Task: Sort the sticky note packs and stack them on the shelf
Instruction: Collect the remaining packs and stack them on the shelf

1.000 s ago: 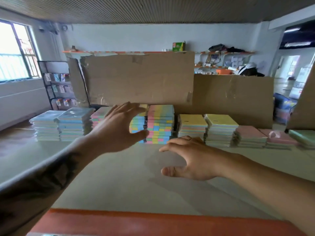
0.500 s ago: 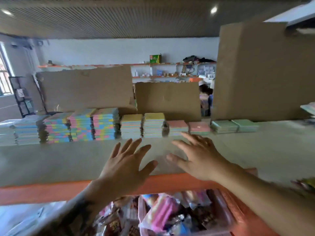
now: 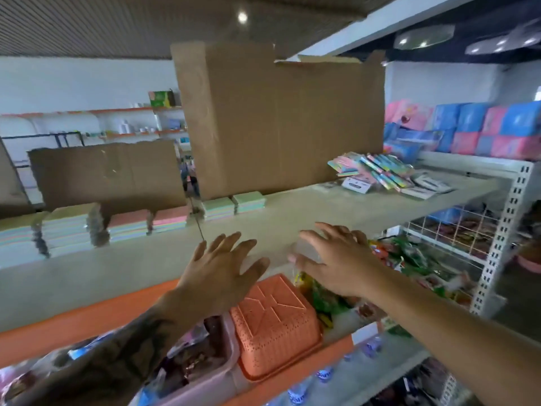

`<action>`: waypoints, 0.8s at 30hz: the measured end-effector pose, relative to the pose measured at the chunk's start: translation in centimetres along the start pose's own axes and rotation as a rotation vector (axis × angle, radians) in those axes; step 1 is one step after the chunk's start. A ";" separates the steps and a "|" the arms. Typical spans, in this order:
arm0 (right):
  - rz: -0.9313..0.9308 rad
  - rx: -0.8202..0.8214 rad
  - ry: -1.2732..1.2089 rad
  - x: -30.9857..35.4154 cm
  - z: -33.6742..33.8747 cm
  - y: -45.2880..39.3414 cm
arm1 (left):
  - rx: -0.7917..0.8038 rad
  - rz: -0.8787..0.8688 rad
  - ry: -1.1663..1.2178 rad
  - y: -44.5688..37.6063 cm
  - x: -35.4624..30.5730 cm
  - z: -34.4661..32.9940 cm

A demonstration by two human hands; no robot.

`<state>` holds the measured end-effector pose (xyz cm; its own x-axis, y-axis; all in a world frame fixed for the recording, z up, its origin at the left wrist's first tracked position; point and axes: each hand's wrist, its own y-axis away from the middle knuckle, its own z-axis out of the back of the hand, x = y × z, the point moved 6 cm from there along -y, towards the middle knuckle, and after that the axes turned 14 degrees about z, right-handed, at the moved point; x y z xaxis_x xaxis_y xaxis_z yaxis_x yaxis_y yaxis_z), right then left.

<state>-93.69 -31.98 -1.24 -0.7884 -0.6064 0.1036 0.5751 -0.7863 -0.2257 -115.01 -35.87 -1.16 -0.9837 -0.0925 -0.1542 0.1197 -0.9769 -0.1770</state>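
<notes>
Stacks of sticky note packs line the back of the grey shelf (image 3: 307,212): green packs (image 3: 232,204), pink packs (image 3: 146,222) and yellowish packs (image 3: 66,227) further left. A loose heap of multicoloured packs (image 3: 377,171) lies at the shelf's right end. My left hand (image 3: 218,273) hovers over the shelf's front edge with fingers spread, holding nothing. My right hand (image 3: 336,259) hovers beside it, fingers also spread and empty.
Tall cardboard sheets (image 3: 278,118) stand behind the stacks. An upturned orange basket (image 3: 275,320) and bins of snack packets (image 3: 415,259) sit on the lower shelf. A perforated white upright (image 3: 503,230) marks the right end. Pink and blue packages (image 3: 483,127) fill the neighbouring shelf.
The view has swung right along the shelf and down, bringing the loose heap and lower shelf into sight. Both hands pulled back from the stacks to the front edge and stay empty.
</notes>
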 end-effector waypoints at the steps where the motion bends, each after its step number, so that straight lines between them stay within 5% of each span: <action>1: -0.024 -0.018 0.003 -1.6 0.4 0.6 | 0.011 -0.023 -0.007 -0.8 -1.8 -0.2; 15: -0.253 -0.129 0.128 -21.3 6.4 0.9 | -0.105 -0.431 -0.063 -19.8 -22.6 -1.0; 24: -0.313 -0.187 0.178 -32.4 10.3 -6.0 | -0.160 -0.414 0.103 -30.8 -30.3 -1.6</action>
<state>-69.34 -8.89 6.74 -0.9539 -0.2987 0.0300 0.2648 -0.8845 -0.3842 -88.71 -2.68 7.45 -0.9357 0.3268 -0.1332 -0.2535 -0.8850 -0.3906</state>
